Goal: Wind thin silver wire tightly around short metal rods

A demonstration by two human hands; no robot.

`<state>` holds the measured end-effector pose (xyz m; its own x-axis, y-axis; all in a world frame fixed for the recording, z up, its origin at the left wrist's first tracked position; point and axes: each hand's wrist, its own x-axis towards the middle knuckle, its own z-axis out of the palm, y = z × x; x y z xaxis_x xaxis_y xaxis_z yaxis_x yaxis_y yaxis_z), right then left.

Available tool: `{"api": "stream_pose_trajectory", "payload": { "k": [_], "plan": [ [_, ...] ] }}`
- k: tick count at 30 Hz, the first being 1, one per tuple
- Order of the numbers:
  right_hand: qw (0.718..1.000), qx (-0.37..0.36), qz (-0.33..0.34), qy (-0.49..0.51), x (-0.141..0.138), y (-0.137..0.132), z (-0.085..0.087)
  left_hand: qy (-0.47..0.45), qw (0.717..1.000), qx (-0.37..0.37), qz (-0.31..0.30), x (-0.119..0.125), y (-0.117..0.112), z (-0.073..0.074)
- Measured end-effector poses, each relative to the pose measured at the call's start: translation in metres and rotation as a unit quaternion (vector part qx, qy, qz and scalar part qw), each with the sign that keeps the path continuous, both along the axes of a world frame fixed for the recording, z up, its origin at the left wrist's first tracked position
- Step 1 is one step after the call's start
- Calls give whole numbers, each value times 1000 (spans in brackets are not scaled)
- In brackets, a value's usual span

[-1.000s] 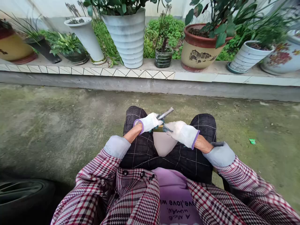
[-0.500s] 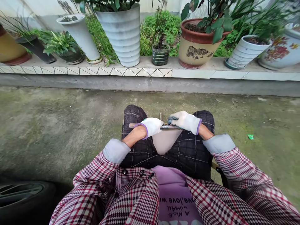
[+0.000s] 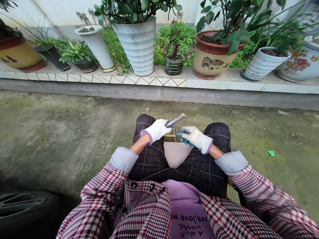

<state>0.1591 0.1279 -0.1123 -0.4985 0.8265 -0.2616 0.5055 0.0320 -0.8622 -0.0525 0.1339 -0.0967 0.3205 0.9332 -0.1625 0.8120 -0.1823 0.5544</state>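
My left hand (image 3: 157, 129), in a white glove with a purple cuff, is closed around a grey rod (image 3: 179, 118). The rod's free end tilts up to the right. Beside my left fingers, shiny thin wire (image 3: 170, 123) is wound round the rod. A fine strand of it runs down to my right hand (image 3: 196, 137). That hand wears a matching glove with dark-coated fingers, curled closed at the strand's end; its fingertips are partly hidden. Both hands are above my lap, over a pale seat (image 3: 177, 154) between my knees.
Several potted plants stand on a tiled ledge (image 3: 164, 83) ahead, among them a white ribbed pot (image 3: 136, 46) and a red-rimmed pot (image 3: 211, 63). A wheel (image 3: 25, 212) is at lower left. A green wrapper (image 3: 271, 153) lies on the concrete ground at right.
The rod has turned from lying level across my lap to tilting up at the right. My right hand has come off the rod and moved slightly down, with the strand stretched between. The view has shifted slightly.
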Motion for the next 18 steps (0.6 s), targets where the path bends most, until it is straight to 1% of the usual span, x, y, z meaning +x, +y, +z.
{"api": "stream_pose_trajectory", "payload": {
  "k": [1, 3, 4, 5, 6, 8, 9, 11, 13, 15, 17, 18],
  "plan": [
    [995, 75, 39, -49, -2, -3, 7, 49, 999, 19, 2, 0, 0, -2],
    [964, 206, 101, -135, -2, -7, 21, 161, 985, 54, -6, 3, -4, -8],
    [946, 250, 121, -168, 0, -7, 27, 209, 976, 65, -18, 6, -7, -12],
    [933, 276, 132, -192, 3, -4, 32, 244, 966, 70, -38, 9, -10, -14],
    [926, 288, 132, -204, 6, 0, 35, 266, 959, 70, -62, 12, -14, -16],
    [931, 286, 105, -199, 15, 11, 35, 282, 950, 66, -116, 18, -19, -16],
    [940, 274, 80, -185, 19, 18, 32, 280, 948, 65, -139, 21, -21, -14],
    [962, 223, 36, -154, 27, 30, 21, 266, 948, 65, -160, 23, -22, -7],
    [979, 155, 28, -131, 30, 36, 6, 244, 956, 56, -151, 21, -20, 1],
    [986, 116, 44, -113, 27, 36, -7, 216, 967, 48, -127, 17, -17, 7],
    [985, 112, 60, -119, 19, 28, -13, 188, 976, 54, -99, 12, -14, 7],
    [981, 121, 71, -133, 14, 23, -13, 177, 979, 59, -83, 9, -12, 6]
  ]
}}
